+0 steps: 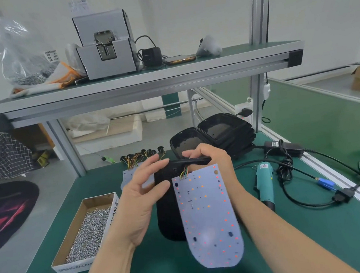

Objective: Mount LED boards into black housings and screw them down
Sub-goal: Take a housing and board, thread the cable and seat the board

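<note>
A white LED board [207, 219] with red and orange dots hangs tilted in front of a black housing [169, 210] that stands on edge over the green table. Coloured wires run from the board's top into the housing. My right hand [209, 157] grips the housing's upper rim, with the board hanging in front of its wrist. My left hand [143, 197] is at the housing's left side, fingers spread, fingertips touching the rim. More LED boards [129, 176] with wired black parts lie behind my left hand.
A cardboard box of screws [88, 231] sits at the left. Stacked black housings [217, 136] stand behind my hands. A teal electric screwdriver [265, 182] with cables and a power adapter [284, 146] lies at the right. The shelf above carries a grey screw feeder [105, 45].
</note>
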